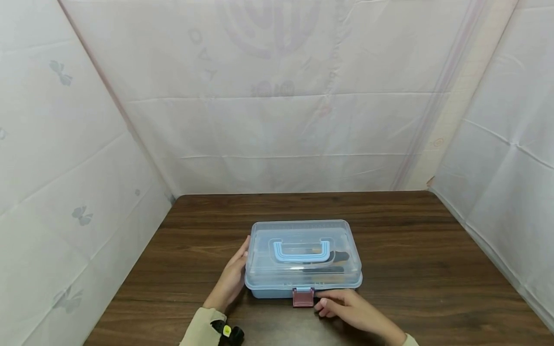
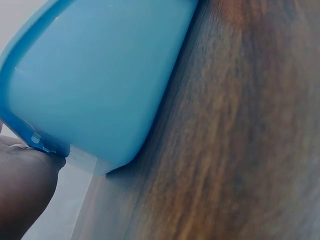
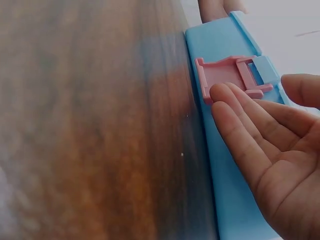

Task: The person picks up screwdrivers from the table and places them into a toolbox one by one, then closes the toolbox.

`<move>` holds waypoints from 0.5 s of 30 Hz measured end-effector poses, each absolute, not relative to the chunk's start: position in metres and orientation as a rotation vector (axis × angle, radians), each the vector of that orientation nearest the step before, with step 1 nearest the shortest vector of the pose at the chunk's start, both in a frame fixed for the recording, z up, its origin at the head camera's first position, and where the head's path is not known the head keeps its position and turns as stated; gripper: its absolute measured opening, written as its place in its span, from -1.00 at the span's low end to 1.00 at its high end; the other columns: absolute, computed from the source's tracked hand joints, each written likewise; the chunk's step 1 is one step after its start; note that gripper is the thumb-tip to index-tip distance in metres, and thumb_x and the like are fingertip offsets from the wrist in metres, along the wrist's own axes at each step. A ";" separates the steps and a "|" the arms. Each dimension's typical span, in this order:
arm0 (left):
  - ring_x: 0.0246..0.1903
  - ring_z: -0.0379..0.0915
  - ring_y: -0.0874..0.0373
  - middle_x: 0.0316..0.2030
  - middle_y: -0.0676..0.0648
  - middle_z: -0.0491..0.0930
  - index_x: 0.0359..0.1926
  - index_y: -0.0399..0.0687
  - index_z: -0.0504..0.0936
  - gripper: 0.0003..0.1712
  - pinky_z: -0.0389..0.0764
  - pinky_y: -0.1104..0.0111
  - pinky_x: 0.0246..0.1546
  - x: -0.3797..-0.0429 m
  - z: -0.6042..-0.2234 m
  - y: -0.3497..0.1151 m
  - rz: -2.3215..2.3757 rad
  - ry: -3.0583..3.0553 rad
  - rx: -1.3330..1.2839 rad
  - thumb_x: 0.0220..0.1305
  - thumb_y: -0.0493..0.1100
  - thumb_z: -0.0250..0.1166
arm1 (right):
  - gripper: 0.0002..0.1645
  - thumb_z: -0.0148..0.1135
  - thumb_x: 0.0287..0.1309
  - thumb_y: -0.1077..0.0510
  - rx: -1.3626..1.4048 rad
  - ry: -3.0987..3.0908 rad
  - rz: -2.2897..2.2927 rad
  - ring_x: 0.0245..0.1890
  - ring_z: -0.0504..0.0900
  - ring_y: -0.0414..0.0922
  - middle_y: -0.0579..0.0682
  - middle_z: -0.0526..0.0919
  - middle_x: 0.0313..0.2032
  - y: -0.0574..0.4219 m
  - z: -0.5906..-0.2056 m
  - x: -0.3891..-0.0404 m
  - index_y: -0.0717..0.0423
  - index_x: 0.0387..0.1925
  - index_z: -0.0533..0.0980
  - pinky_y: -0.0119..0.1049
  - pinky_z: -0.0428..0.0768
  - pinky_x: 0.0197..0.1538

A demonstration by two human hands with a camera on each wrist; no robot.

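A blue plastic storage box (image 1: pixel 272 293) with a see-through lid (image 1: pixel 298 275) sits on the table, its lid down. On top lies a light blue carry handle (image 1: pixel 301 257). Dark, long shapes (image 1: pixel 339 256) show dimly through the lid. At the front is a pink latch (image 3: pixel 222 75), overlapping the table below the box in the head view. My left hand (image 1: pixel 231 281) rests along the box's left side with its fingers stretched out. My right hand (image 3: pixel 280 150) is at the front, fingers fairly straight, fingertips right at the latch's edge.
The dark wood table (image 1: pixel 415 269) reaches back to a pale cloth wall (image 1: pixel 277 129). Similar cloth hangs along the left and right sides. A black strap with a small device (image 1: pixel 229 331) is worn on the left wrist.
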State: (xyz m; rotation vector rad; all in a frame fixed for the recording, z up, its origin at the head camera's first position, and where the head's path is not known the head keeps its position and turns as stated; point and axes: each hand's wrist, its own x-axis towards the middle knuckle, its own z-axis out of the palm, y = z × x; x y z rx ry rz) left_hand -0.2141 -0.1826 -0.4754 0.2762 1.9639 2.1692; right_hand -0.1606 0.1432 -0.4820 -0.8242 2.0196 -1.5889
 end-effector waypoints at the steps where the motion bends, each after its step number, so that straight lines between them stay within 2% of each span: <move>1: 0.51 -0.52 -0.02 0.54 -0.07 -0.32 0.53 -0.03 -0.22 -0.30 -0.34 -0.05 0.46 -0.214 -0.475 -0.183 2.169 1.964 0.276 0.53 0.03 -0.20 | -0.49 -0.08 0.44 0.12 -0.815 2.019 -1.584 -0.18 0.70 -0.24 0.27 0.69 -0.12 0.143 -0.482 -0.161 0.50 0.16 0.40 -0.34 0.69 -0.14; 15: 0.51 -0.51 -0.05 0.54 -0.08 -0.33 0.53 -0.02 -0.23 -0.26 -0.31 -0.06 0.45 -0.215 -0.477 -0.184 2.156 1.975 0.286 0.51 0.09 -0.18 | -0.50 -0.06 0.44 0.10 -0.727 1.973 -1.577 -0.19 0.71 -0.17 0.29 0.67 -0.12 0.139 -0.482 -0.165 0.50 0.11 0.43 -0.33 0.69 -0.13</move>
